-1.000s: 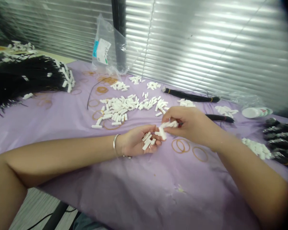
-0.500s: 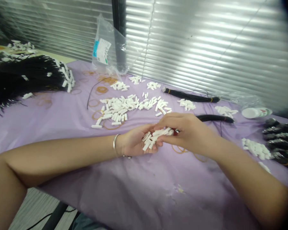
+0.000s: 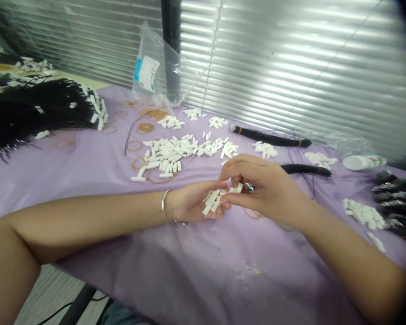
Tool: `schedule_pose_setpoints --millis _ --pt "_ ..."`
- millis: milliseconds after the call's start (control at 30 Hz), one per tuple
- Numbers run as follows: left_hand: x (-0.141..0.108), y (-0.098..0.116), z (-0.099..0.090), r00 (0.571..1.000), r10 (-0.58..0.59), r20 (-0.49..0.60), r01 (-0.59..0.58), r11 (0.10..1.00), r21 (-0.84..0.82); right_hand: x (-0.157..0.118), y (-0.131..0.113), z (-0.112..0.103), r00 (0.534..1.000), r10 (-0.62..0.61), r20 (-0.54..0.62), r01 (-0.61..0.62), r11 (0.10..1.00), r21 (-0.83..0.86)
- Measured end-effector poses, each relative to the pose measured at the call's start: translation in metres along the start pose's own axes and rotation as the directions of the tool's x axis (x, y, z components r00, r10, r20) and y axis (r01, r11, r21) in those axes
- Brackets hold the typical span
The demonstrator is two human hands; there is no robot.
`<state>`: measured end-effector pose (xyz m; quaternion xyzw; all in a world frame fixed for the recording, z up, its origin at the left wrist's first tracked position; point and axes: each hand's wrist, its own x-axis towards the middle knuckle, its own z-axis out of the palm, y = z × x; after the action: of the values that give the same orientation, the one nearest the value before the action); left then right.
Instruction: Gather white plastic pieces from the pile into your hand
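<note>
Near the middle of the purple cloth (image 3: 189, 271), your left hand (image 3: 189, 203) lies palm up, fingers curled loosely around a small bunch of white pieces (image 3: 212, 201). They rest in the cupped palm and against the fingertips, long axes running roughly from near left to far right, out toward your other hand. Just to the right, touching that bunch, your right hand (image 3: 260, 187) comes in from the right side with thumb and forefinger pinched together on the far-right ends of the same pieces; a ring shows at its knuckle. So the pieces lie between the two grips, with the left hand beneath and the right at their tips. Farther off, beyond both hands, a loose heap of white pieces (image 3: 176, 151) spreads over some rubber bands (image 3: 145, 127). Right of the right hand, a black cord bundle (image 3: 306, 169) lies across the cloth, and well to the right sits another small pile (image 3: 363, 213).
</note>
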<state>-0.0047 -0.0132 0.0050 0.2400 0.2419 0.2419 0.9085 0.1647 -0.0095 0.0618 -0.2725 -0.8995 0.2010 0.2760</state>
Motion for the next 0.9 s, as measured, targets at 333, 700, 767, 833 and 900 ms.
schedule_pose_setpoints --millis 333,700,767,833,900 --pt "0.002 -0.002 -0.002 1.000 -0.026 0.018 0.027 0.997 -0.070 0.031 0.046 0.017 0.932 0.361 -0.030 -0.341 0.903 0.262" --pt "0.009 -0.010 0.000 1.000 0.002 -0.011 0.000 0.987 0.162 0.116 0.056 0.076 0.892 0.289 0.346 -0.335 0.939 0.079" --pt "0.006 -0.010 0.001 0.995 0.039 -0.097 -0.020 0.982 0.189 0.111 0.054 0.069 0.886 0.293 0.359 -0.350 0.931 0.102" --pt "-0.003 -0.008 0.002 0.982 0.087 -0.165 -0.057 0.983 0.176 0.101 0.047 0.055 0.884 0.313 0.348 -0.378 0.916 0.136" --pt "-0.014 -0.004 0.001 0.977 0.093 -0.190 -0.070 0.990 0.124 0.089 0.032 0.038 0.888 0.340 0.309 -0.405 0.897 0.178"
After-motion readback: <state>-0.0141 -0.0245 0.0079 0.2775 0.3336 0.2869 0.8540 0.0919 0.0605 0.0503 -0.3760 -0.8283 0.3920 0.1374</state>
